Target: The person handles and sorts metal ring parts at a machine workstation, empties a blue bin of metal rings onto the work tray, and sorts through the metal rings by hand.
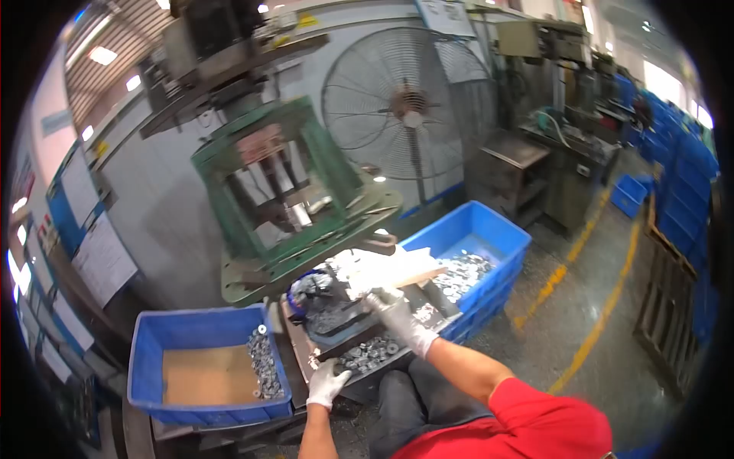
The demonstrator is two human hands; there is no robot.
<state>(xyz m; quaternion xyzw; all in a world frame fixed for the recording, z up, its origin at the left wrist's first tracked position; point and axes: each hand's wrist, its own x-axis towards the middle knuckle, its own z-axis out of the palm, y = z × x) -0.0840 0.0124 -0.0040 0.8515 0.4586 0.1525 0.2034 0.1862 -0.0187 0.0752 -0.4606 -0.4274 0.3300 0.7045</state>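
Note:
My left hand [327, 384], in a white glove, is at the near left edge of a work tray, beside a pile of small grey metal parts [368, 353]. Its thumb and fingers look slightly apart, and I make out nothing between them. My right hand [399, 315], also gloved, reaches over the tray toward a brightly lit area below the green press frame [222, 172]. The fingers of that hand are bent together; glare and blur hide what they hold. Left of the lit area lies a dark lump with blue at its edge [312, 294].
A blue bin [206, 415] on the left has a brown bottom and metal parts along its right side. Another blue bin [511, 249] on the right holds shiny metal pieces [462, 275]. Behind stand a large fan [409, 103] and another machine [562, 145]. Blue crates [677, 206] line the right.

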